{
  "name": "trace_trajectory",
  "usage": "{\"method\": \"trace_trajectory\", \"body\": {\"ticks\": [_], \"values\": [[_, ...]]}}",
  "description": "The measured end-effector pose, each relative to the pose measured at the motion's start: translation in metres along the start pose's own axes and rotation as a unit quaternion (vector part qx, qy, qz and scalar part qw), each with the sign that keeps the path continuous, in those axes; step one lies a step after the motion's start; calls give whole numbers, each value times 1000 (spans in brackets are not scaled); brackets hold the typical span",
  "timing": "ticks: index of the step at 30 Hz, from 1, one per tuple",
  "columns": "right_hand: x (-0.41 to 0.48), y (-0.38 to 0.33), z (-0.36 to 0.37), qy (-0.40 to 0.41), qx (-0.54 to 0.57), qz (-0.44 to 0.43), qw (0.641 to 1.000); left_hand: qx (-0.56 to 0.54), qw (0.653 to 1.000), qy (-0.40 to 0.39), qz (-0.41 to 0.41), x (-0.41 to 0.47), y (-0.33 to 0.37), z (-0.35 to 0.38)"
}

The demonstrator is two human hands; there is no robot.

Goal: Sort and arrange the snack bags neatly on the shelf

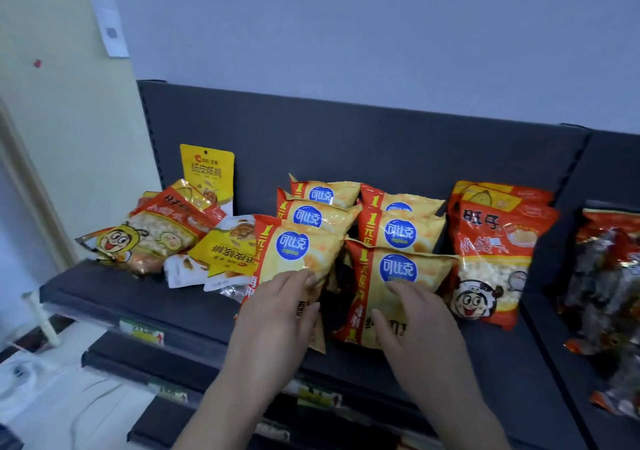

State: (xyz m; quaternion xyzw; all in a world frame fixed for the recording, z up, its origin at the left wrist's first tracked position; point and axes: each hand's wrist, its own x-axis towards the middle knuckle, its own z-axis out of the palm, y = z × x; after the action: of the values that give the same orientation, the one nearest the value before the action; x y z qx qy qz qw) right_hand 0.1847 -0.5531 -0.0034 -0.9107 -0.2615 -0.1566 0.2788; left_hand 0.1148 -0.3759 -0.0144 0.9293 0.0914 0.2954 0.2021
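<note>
Left hand [277, 314] lies on the front-left chip bag [294, 252] (whether its thumb pinches the edge, I cannot tell); right hand [415, 325] rests flat, fingers straight, on the front-right chip bag [398, 276] at its 3 o'clock; both bags lie on the dark shelf [145, 297].

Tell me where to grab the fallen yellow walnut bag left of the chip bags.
The yellow walnut bag lies flat, its right end covered by the front-left chip bag. Probably pinch its exposed left corner, coming from the front left.
</note>
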Motion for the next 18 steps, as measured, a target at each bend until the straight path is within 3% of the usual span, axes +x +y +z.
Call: {"method": "trace_trajectory", "body": {"ticks": [5, 12, 18], "values": [[15, -52, 26, -11, 25, -63, 998, 108, 992, 26, -58, -7, -53, -37], [48, -131, 94, -54, 17, -138, 989, 178, 970, 40, -159, -5, -148, -86], [96, -202, 161, -159, 0, -130, 979, 203, 957, 14, -205, 31, -239, -123]]}}
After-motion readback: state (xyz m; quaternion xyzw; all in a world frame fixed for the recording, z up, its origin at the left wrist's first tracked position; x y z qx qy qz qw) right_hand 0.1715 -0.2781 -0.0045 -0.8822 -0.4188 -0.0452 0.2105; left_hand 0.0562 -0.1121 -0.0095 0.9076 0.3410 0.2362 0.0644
